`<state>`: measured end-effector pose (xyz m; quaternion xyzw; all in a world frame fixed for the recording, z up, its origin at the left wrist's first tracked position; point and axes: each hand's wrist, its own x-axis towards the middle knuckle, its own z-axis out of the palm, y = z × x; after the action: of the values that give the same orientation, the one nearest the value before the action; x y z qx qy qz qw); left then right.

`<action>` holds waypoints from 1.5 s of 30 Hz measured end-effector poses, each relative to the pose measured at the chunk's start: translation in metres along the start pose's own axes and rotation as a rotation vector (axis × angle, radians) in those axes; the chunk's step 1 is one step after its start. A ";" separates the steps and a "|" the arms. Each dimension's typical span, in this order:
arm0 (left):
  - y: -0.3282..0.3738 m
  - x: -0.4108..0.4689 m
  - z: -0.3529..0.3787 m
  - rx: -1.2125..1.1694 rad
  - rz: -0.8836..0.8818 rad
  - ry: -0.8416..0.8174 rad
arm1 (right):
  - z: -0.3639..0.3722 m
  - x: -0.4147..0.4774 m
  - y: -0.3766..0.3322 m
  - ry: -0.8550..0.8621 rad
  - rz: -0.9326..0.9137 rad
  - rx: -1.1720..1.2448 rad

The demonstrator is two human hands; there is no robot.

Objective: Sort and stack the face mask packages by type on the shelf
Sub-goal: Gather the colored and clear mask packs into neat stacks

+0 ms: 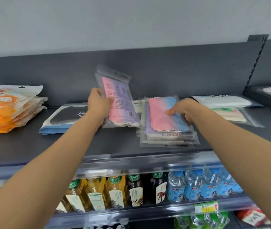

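Up on the dark shelf (32, 146), the left hand (98, 104) has its fingers curled around the edge of a pink-and-purple mask pack (120, 100), which stands tilted on its lower end. Just right of those fingers, the right hand (184, 109) pinches the top pink-and-blue pack (163, 116) of a flat stack, thumb on top, other fingers tucked under its far side. Left of the left hand lies a black mask pack (65, 116), then an orange pile (7, 109). Beyond the right hand rest white packs (222, 100). Bottles (115, 190) line the shelf below.
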<state>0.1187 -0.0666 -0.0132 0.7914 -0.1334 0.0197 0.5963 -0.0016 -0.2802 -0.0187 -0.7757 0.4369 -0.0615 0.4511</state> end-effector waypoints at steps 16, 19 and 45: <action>0.024 -0.048 0.086 0.177 -0.178 -0.410 | -0.033 0.015 0.019 -0.266 -0.024 0.445; 0.026 -0.049 0.099 0.259 -0.224 -0.445 | -0.032 0.012 0.020 -0.342 -0.073 0.469; 0.074 -0.079 0.223 0.242 -0.185 -0.384 | -0.140 0.055 0.089 -0.057 -0.159 0.355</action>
<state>-0.0030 -0.2822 -0.0228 0.8550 -0.1682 -0.1701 0.4601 -0.0918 -0.4296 -0.0203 -0.7175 0.3437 -0.1509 0.5867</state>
